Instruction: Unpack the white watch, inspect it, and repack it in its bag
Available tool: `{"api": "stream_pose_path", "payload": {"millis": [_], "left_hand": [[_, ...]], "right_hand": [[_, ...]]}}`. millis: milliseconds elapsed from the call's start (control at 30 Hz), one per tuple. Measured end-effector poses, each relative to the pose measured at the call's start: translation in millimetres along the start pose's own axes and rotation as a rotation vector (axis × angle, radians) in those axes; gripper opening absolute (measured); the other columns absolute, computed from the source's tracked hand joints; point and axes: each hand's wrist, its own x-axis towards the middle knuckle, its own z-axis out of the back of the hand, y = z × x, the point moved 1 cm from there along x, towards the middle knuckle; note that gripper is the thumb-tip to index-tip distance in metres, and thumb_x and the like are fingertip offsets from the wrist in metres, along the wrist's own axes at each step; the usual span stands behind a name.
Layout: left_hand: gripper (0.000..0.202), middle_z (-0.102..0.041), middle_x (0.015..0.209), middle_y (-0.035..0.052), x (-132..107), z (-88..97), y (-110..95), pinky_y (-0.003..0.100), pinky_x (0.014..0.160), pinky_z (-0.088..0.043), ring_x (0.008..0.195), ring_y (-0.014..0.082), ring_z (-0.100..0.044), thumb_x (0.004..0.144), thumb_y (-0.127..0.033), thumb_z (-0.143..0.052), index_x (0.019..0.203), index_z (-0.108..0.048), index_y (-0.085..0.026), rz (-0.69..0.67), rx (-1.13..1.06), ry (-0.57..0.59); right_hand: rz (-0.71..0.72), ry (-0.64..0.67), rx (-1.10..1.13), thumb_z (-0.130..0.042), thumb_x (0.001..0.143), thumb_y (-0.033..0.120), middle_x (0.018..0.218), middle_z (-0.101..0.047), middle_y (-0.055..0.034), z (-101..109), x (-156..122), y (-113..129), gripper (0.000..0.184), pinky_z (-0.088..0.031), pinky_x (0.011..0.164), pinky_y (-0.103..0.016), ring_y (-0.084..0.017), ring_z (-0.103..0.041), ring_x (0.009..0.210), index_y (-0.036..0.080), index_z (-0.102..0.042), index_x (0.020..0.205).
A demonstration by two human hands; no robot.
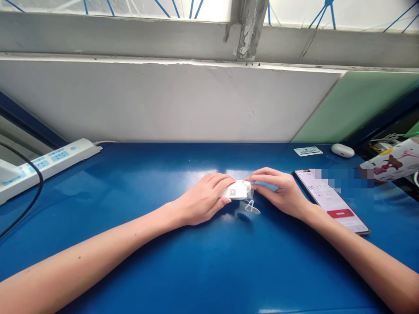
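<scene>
My left hand (207,196) is closed around a small flat white packet (238,190) with a printed QR code, thumb below and fingers over the top. Clear plastic film (250,192) shows at the packet's right end. There my right hand (276,189) is closed, its thumb and fingertips pinching the film's upper edge. A small clear disc with a short stem (252,209) hangs just under that end, above the blue tabletop (196,266). Whether the disc is joined to the packet I cannot tell. My left fingers hide the packet's left end.
A phone (334,205) with a running timer lies beside my right forearm. Behind it are a small printed card (307,151) and a white earbud case (342,151). A printed box (393,161) stands far right. At left lie a power strip (78,152) and black cable (36,196).
</scene>
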Motion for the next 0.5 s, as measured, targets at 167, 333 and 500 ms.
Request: {"api": "stream_pose_path", "payload": {"millis": [167,333,500], "left_hand": [[0.039,-0.051,0.140,0.0154,0,0.5,1,0.046,0.109,-0.042,0.131,0.0272,-0.048,0.104,-0.028,-0.033,0.141,-0.041,-0.017,0.021,0.000,-0.046],[0.046,-0.048,0.144,0.0183,0,-0.9,1,0.049,0.111,-0.041,0.133,0.0298,-0.046,0.101,-0.031,-0.042,0.144,-0.035,-0.014,0.045,0.034,-0.058],[0.085,-0.036,0.152,0.0229,-1,-2.4,2,0.052,0.113,-0.039,0.141,0.0345,-0.038,0.091,-0.044,-0.061,0.154,-0.011,-0.016,0.060,0.014,-0.072]], "right_hand": [[-0.025,-0.147,0.077,-0.066,0.090,0.023,0.090,-0.069,-0.0030,12,2,7,0.011,-0.055,0.073,-0.033,-0.019,-0.066,0.080,0.027,-0.074,0.096],[-0.247,-0.279,0.256,-0.063,0.092,0.031,0.078,-0.065,-0.0014,16,4,5,0.013,-0.052,0.066,-0.031,-0.017,-0.063,0.070,0.024,-0.070,0.084],[-0.465,-0.166,0.510,-0.066,0.089,0.042,0.071,-0.067,0.0000,7,6,-3,0.022,-0.052,0.062,-0.028,-0.014,-0.060,0.060,0.021,-0.072,0.088]]}}
